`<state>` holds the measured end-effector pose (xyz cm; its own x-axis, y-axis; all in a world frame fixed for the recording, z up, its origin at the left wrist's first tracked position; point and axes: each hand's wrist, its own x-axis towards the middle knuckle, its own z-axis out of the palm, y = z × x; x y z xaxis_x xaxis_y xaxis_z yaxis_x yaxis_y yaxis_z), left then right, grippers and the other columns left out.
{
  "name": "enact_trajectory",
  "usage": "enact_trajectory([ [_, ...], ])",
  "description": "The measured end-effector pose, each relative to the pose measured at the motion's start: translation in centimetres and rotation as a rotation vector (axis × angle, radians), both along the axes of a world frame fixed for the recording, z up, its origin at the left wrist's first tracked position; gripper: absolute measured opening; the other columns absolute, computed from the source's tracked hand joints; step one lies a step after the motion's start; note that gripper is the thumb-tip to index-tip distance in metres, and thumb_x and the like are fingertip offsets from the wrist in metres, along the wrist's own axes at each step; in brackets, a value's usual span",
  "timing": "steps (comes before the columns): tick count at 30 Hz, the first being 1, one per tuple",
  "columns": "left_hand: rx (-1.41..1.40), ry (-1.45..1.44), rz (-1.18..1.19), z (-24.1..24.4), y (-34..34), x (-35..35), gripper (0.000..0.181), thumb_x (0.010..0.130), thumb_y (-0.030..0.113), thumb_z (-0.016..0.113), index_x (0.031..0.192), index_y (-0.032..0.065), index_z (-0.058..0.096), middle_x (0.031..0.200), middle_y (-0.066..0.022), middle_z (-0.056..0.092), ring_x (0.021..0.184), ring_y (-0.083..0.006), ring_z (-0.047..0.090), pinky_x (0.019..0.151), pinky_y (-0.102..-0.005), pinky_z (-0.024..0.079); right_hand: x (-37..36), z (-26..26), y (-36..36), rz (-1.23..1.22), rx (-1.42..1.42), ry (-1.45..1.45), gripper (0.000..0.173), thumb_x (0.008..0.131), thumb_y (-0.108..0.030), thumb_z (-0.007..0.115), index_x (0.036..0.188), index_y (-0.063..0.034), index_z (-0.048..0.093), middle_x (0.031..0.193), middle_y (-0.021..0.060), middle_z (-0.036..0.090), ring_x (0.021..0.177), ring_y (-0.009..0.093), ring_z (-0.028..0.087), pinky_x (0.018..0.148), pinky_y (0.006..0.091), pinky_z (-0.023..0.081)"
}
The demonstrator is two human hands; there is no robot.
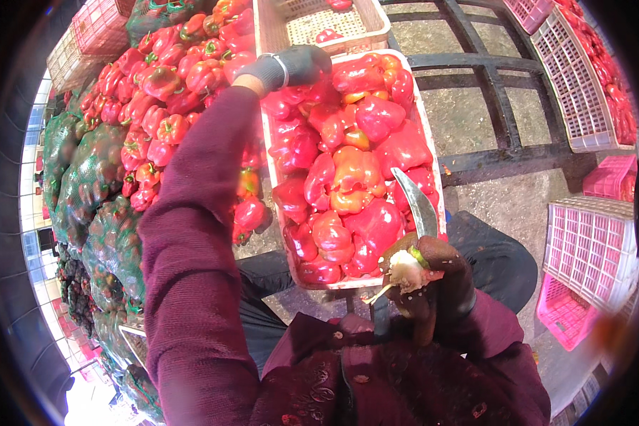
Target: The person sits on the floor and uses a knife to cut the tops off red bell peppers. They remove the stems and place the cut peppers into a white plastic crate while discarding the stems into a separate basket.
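My left hand [301, 66], in a dark glove, reaches to the far left corner of a plastic crate [425, 125] of red bell peppers [381, 117]. Its fingers are curled down over the peppers there, and whatever lies beneath them is hidden. Close to my body, my gloved right hand [447, 277] grips a knife with a curved blade [416, 202], its tip pointing up over the crate's right side. A pale, seedy pepper core [404, 271] with a bit of green is held in the same hand.
Left of the crate rises a big heap of whole bell peppers [160, 85], flanked by green mesh sacks [93, 170]. Beyond stands a second crate [378, 37] with a few red pieces. A dark metal frame [490, 64] and stacked crates [588, 250] lie to the right.
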<state>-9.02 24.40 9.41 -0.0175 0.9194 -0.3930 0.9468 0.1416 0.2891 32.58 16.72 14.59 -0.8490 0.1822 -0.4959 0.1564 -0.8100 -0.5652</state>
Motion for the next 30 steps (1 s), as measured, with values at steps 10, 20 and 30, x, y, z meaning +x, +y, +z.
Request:
enact_trajectory([
  [10,-0.239,0.56,-0.113,2.4,-1.0,4.8,0.037,0.097,0.029,0.046,0.131,0.0171,0.054,0.132,-0.0148,0.054,0.106,-0.0336,0.063,0.086,-0.0431,0.053,0.0,0.1,-0.6,0.016,0.07,0.017,0.033,0.095,-0.035,0.046,0.093,-0.0045,0.059,0.081,0.0031,0.06,0.068,0.01,0.056,0.059,0.0236,0.044],
  [20,-0.135,0.755,-0.32,1.4,-1.4,2.0,0.035,0.089,0.027,0.057,0.122,0.0168,0.059,0.112,-0.0103,0.06,0.104,-0.0305,0.063,0.083,-0.0371,0.057,0.3,-0.1,-0.6,0.053,0.178,0.115,0.031,0.095,-0.033,0.049,0.103,-0.004,0.058,0.088,0.0079,0.064,0.07,0.014,0.058,0.058,0.0249,0.046],
  [30,-0.023,0.143,0.045,4.3,-4.0,-0.9,0.041,0.076,0.019,0.075,0.114,0.0072,0.063,0.103,-0.0105,0.069,0.099,-0.0226,0.064,0.086,-0.0361,0.05,0.6,-0.3,-1.0,0.017,0.021,0.09,0.03,0.095,-0.033,0.048,0.097,-0.0055,0.059,0.081,0.0089,0.064,0.051,0.011,0.051,0.044,0.0229,0.038],
])
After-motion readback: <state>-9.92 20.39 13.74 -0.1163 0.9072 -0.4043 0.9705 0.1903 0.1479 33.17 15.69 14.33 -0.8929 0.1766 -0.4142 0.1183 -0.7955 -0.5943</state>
